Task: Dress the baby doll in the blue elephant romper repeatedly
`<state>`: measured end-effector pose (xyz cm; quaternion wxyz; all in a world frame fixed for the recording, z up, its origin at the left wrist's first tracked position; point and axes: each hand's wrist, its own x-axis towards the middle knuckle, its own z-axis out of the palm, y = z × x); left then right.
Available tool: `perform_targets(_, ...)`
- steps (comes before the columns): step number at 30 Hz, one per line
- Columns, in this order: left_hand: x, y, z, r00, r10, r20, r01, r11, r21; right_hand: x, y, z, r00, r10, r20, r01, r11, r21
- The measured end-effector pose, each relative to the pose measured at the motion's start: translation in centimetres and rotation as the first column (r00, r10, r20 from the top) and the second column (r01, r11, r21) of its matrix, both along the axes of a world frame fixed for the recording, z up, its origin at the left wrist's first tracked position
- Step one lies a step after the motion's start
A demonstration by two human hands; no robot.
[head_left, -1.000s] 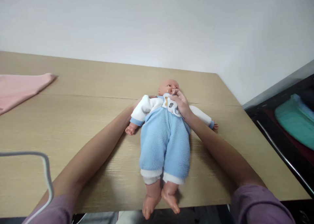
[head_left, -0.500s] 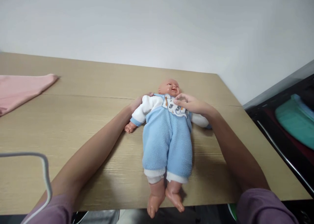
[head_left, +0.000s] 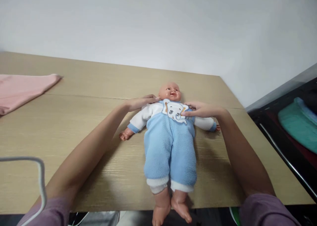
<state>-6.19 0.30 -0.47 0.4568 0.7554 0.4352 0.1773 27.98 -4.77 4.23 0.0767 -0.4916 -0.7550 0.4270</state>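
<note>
A baby doll (head_left: 170, 143) lies on its back on the wooden table, its head away from me and its feet over the near edge. It wears a fuzzy light-blue and white romper with an elephant patch (head_left: 175, 112) on the chest. My left hand (head_left: 142, 102) rests with stretched fingers on the doll's shoulder at the left, fingertips by its neck. At the other shoulder, my right hand (head_left: 200, 109) has its thumb on the edge of the patch and its fingers round the shoulder. Part of those fingers is hidden.
Pink cloth (head_left: 22, 89) lies on the table (head_left: 99, 77) at the far left. A white cable (head_left: 41, 173) loops at the lower left. Right of the table, teal cloth (head_left: 297, 123) sits on something black. A pale wall (head_left: 148, 24) stands behind.
The doll has shifted slightly towards me, and its face points more upward. My left hand has come onto the top of the shoulder; my right hand has moved right, uncovering most of the patch.
</note>
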Motion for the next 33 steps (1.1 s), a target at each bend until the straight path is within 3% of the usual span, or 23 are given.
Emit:
perform_targets(2, -1.4, 0.6, 1.4, 0.993, -0.102, -0.059, 0.097, 0.993, -0.070, 0.7, 0.1, -0.2, 0.995, 0.083, -0.060, -0.087, 0.994, -0.067)
perform_targets(5, -2.9, 0.8, 2.6, 0.945, -0.215, -0.248, 0.179, 0.971, -0.157, 1.6, 0.4, -0.8, 0.991, 0.078, -0.109, -0.092, 0.987, -0.131)
perform_targets(8, -3.5, 0.8, 3.0, 0.874, -0.258, -0.411, 0.198, 0.963, -0.183, 2.1, 0.6, -1.3, 0.993, 0.050, -0.106, -0.065, 0.987, -0.148)
perform_targets(10, -3.5, 0.9, 3.0, 0.843, -0.238, -0.483, 0.199, 0.971, -0.132, 2.2, 0.5, -1.5, 0.995, 0.032, -0.094, -0.042, 0.993, -0.107)
perform_targets(13, -3.2, 1.0, 3.3, 0.809, -0.145, -0.570, 0.181, 0.983, 0.006, 2.3, -0.5, -2.1, 0.998, -0.034, -0.043, 0.036, 0.998, 0.050)
perform_targets(15, -3.1, 0.7, 3.6, 0.789, -0.084, -0.609, 0.168, 0.982, 0.082, 2.9, -1.8, -2.9, 0.993, -0.118, -0.014, 0.118, 0.972, 0.204)
perform_targets(18, -3.0, -0.5, 4.3, 0.754, 0.060, -0.655, 0.165, 0.947, 0.277, 4.9, -4.7, -5.0, 0.973, -0.226, -0.034, 0.213, 0.845, 0.490)
perform_targets(20, -2.3, -1.9, 4.9, 0.746, 0.182, -0.640, 0.190, 0.864, 0.466, 7.1, -6.9, -6.7, 0.973, -0.226, -0.039, 0.204, 0.775, 0.598)
perform_targets(23, 0.7, -4.3, 5.3, 0.845, 0.219, -0.488, 0.199, 0.719, 0.666, 10.4, -9.8, -8.7, 0.965, -0.260, -0.036, 0.230, 0.771, 0.594)
perform_targets(26, 6.2, -6.2, 4.8, 0.950, 0.033, -0.311, 0.216, 0.650, 0.728, 12.5, -10.9, -9.8, 0.931, -0.350, -0.100, 0.345, 0.760, 0.550)
perform_targets(30, 12.7, -6.7, 2.9, 0.922, -0.061, -0.382, 0.337, 0.612, 0.715, 12.8, -10.5, -9.8, 0.854, -0.434, -0.287, 0.519, 0.745, 0.419)
perform_targets(33, 14.6, -5.9, 1.7, 0.887, -0.029, -0.461, 0.379, 0.616, 0.690, 11.6, -9.8, -9.3, 0.786, -0.422, -0.452, 0.593, 0.720, 0.360)
